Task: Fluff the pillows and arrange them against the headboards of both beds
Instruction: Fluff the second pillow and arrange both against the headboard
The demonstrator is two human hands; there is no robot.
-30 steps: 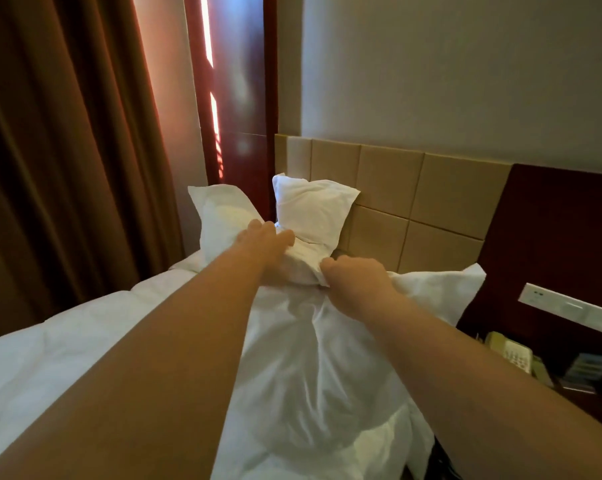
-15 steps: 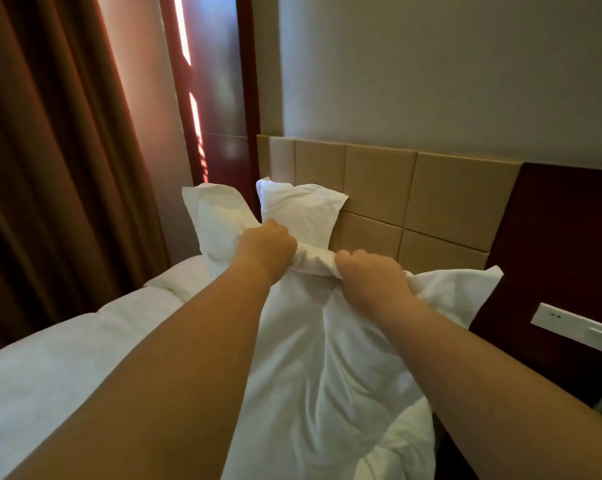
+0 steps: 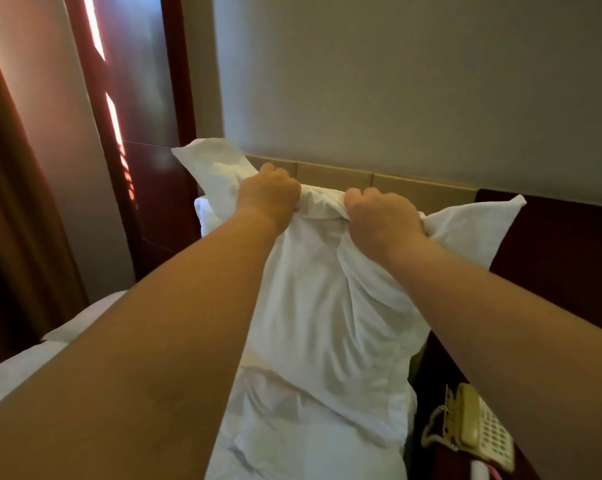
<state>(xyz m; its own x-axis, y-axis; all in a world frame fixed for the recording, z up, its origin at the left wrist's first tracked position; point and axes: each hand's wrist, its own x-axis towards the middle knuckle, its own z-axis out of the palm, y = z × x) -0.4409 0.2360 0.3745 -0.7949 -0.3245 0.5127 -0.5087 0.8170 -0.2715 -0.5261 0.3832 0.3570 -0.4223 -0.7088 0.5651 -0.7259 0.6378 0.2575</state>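
Note:
A white pillow [image 3: 330, 306] hangs upright in front of me, held up over the bed by its top edge. My left hand [image 3: 270, 197] grips that edge near the left corner, and my right hand [image 3: 382, 216] grips it a little to the right; both fists are closed on the fabric. Behind the held pillow, a second white pillow [image 3: 206, 216] peeks out at the left, standing against the tan padded headboard [image 3: 414, 190]. Most of the headboard is hidden by the raised pillow.
The bed's white duvet [image 3: 292, 441] lies below the pillow and stretches to the left. A beige telephone [image 3: 479, 427] sits on the dark nightstand at the lower right. Brown curtains [image 3: 22, 237] and a dark wooden panel [image 3: 147, 140] stand at the left.
Both hands have lifted the pillow higher, so its top edge now reaches the headboard's upper rim and covers most of the second pillow. The view has tilted, bringing the telephone back in sight.

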